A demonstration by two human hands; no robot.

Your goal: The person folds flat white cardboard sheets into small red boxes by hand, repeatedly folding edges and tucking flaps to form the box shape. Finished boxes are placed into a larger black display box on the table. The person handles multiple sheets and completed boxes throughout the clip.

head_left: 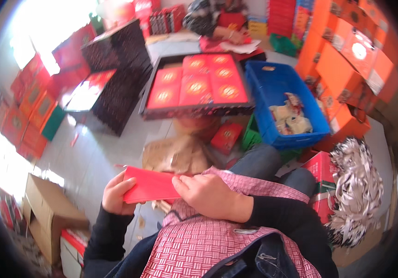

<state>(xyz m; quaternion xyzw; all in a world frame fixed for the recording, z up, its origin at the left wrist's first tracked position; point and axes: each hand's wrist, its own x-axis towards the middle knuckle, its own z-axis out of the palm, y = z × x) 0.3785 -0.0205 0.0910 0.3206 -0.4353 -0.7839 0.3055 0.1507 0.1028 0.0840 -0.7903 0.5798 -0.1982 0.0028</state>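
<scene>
A flat red paper envelope or folded sheet (150, 185) lies between my two hands, just above my lap. My left hand (117, 193) grips its left end, thumb on top and fingers beneath. My right hand (210, 194) pinches the right end, with the fingers curled. Whether it is one piece or a thin stack, I cannot tell. Beyond my hands, a black tray (194, 111) holds several red packets (195, 87) with gold round emblems. A crumpled brown paper bag (176, 155) sits between the tray and my hands.
A blue plastic crate (259, 88) with cream-coloured pieces stands right of the tray. Orange boxes (340, 69) are stacked at the far right; a bundle of silvery ribbons (356, 190) hangs nearer. A cardboard box (53, 213) is at left. Another person's hand (238, 37) works at the back.
</scene>
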